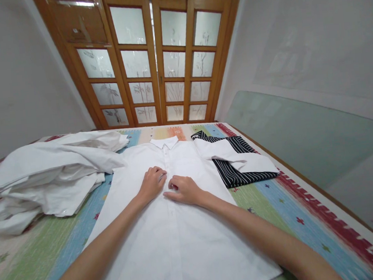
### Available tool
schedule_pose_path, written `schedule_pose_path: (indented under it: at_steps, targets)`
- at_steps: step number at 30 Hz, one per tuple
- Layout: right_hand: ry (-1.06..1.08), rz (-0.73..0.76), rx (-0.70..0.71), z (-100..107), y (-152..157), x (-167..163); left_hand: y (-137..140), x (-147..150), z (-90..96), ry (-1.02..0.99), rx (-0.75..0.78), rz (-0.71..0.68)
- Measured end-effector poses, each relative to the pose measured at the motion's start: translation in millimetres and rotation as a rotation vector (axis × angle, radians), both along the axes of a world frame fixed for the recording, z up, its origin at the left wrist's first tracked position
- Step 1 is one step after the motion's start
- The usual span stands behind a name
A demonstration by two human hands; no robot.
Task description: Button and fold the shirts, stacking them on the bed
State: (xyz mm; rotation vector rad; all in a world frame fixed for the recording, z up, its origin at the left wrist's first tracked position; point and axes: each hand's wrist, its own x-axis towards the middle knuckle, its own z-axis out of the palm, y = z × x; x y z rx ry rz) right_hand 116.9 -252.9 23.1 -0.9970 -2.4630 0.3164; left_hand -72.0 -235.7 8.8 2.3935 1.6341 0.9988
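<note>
A white collared shirt [170, 243] lies flat, front up, on a striped colourful bedspread [278, 201], collar pointing away from me. My left hand [153, 183] and my right hand [185, 189] rest close together on the shirt's button placket at chest height, fingers curled and pinching the fabric edge. The shirt's right sleeve [234, 155] stretches sideways over a black striped garment.
A heap of crumpled white clothes [45, 175] lies at the left. A folded black-and-white striped garment [238, 170] sits at the right of the shirt. Wooden glass-paned doors [155, 59] stand beyond the bed; a glass panel [298, 133] leans on the right wall.
</note>
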Motion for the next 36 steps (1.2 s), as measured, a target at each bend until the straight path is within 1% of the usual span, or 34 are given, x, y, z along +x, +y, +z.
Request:
schedule_pose_path:
  at_steps: [3,7,10,14,19,22,25,29,31,33,36]
  targets:
    - [-0.069,-0.153,-0.048,4.7,-0.5,-11.9,-1.5,-2.0,-4.3,-0.062,-0.02,-0.016]
    - [-0.201,-0.267,-0.084,13.2,-0.2,-24.9,0.4,-5.2,-9.5,-0.107,-0.04,-0.036]
    - [-0.248,-0.329,-0.105,17.7,-1.4,-28.4,0.3,-5.7,-9.6,-0.119,-0.032,-0.039]
    - [-0.223,-0.326,-0.092,14.9,-5.1,-24.5,-4.8,-3.7,-4.5,-0.108,-0.015,-0.05]
    - [-0.186,-0.22,0.0,5.9,-8.2,-17.1,-12.8,0.7,2.0,-0.03,-0.007,-0.073]
    - [-0.173,-0.21,0.014,3.3,-8.1,-17.1,-15.8,3.1,3.6,0.031,0.006,-0.089]
    - [-0.078,-0.23,0.001,2.2,-6.3,-17.3,-18.6,4.6,5.3,0.055,0.012,-0.099]
    - [0.167,-0.2,-0.068,0.7,0.1,-12.7,-23.2,5.8,9.0,0.056,0.007,-0.106]
    - [0.318,-0.179,-0.165,-0.1,4.4,-9.3,-25.4,6.5,10.7,0.054,0.006,-0.113]
    - [0.449,-0.176,-0.298,-0.6,8.4,-6.7,-27.0,7.0,12.1,0.045,0.002,-0.135]
    - [0.571,-0.18,-0.451,-0.7,12.4,-5.2,-28.7,7.2,14.8,0.018,-0.024,-0.175]
